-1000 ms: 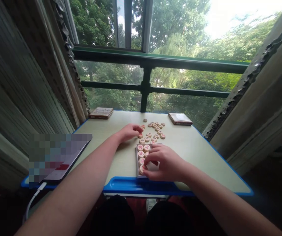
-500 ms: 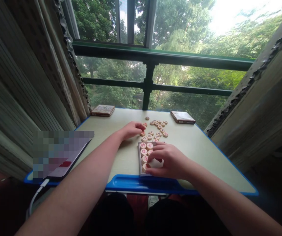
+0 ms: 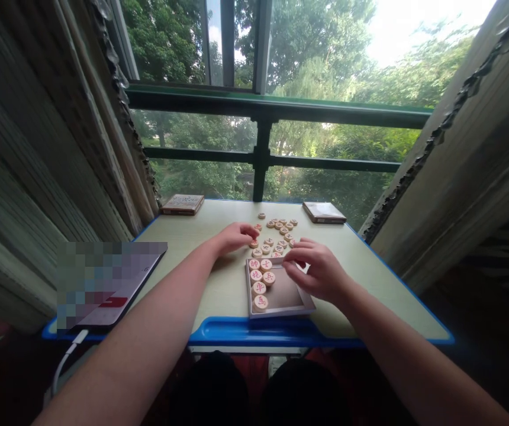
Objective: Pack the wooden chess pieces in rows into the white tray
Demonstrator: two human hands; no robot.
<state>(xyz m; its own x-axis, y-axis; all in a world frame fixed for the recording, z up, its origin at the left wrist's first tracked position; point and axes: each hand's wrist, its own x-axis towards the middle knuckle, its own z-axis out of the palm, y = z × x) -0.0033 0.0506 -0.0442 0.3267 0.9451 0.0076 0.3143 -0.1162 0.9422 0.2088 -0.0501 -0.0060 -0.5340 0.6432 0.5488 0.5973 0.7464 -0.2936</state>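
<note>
A shallow cardboard box (image 3: pixel 310 305) lies near the table's front edge. Inside it, several round wooden Chinese chess pieces with red characters, such as the bottom one (image 3: pixel 260 303), fill a left column and part of a second. My left hand (image 3: pixel 235 238) reaches in beyond the box, its fingers curled with their tips on a red-marked chess piece (image 3: pixel 253 244). Over the box's right rear corner hovers my right hand (image 3: pixel 319 269), fingers bent and apart with nothing visible between them. Loose chess pieces (image 3: pixel 284 230) lie scattered behind the box.
Two flat boxes sit at the far corners, a brown one (image 3: pixel 182 204) left and a pale-topped one (image 3: pixel 324 212) right. A laptop or tablet (image 3: pixel 134 284), partly blurred, lies at the left with a white cable (image 3: pixel 63 358). The table has a blue edge (image 3: pixel 254 331).
My right hand has let go of the bottom-left chess piece in the box and moved up and right to the rear corner. My left hand stays at the same piece. The view shifted slightly.
</note>
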